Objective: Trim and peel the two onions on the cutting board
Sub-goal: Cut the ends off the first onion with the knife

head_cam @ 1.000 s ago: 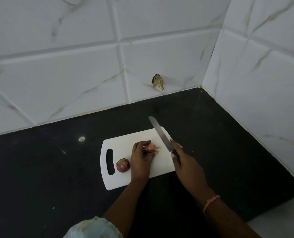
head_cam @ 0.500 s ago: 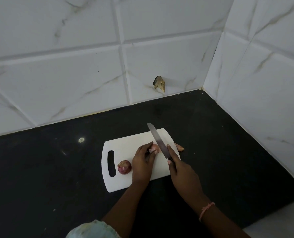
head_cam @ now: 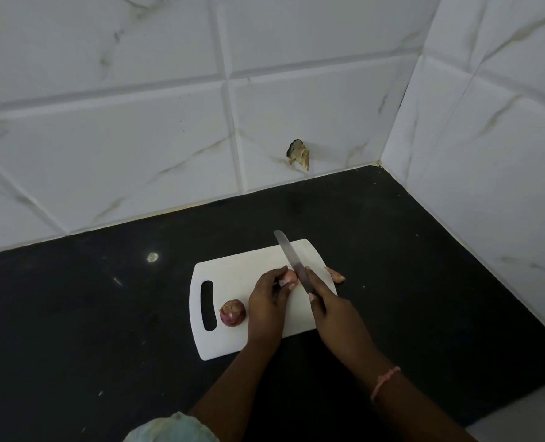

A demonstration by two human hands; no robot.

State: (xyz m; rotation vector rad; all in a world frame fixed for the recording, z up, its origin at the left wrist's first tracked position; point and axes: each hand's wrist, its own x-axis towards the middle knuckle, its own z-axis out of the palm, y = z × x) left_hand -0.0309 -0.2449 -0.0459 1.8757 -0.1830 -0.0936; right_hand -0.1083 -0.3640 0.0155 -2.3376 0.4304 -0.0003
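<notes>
Pinkish-red onion skin shows between the fingers [head_cam: 282, 272] of the left hand [head_cam: 269, 303], which curl over the held onion [head_cam: 288, 278] and pin it near the middle of the cutting board [head_cam: 232, 272]. Only a small part of this onion is visible past the fingertips, so how much of it is peeled cannot be told. Just right of it, the right hand [head_cam: 331, 309] is wrapped round the handle of the knife [head_cam: 291, 260], with the forefinger laid along the top of the blade; the handle itself is hidden in the grip. The steel blade slants up and away from the hand, its lower part right beside the held onion and its rounded tip reaching past the board's far edge. Whether the edge touches the onion cannot be told.

The second onion [head_cam: 232, 312], round and still in its red skin, sits on the board left of the left hand, between that hand and the board's handle slot. A small pale-pink onion scrap [head_cam: 336, 275] lies at the board's right edge, partly on the tabletop [head_cam: 73, 314].

The white board lies on the dark tabletop, its slot end to the left. A thin pink wristband [head_cam: 385, 379] circles the right wrist. Behind the board rise white marbled wall tiles [head_cam: 137, 138], with a chipped hole [head_cam: 298, 153] low in one of them.
</notes>
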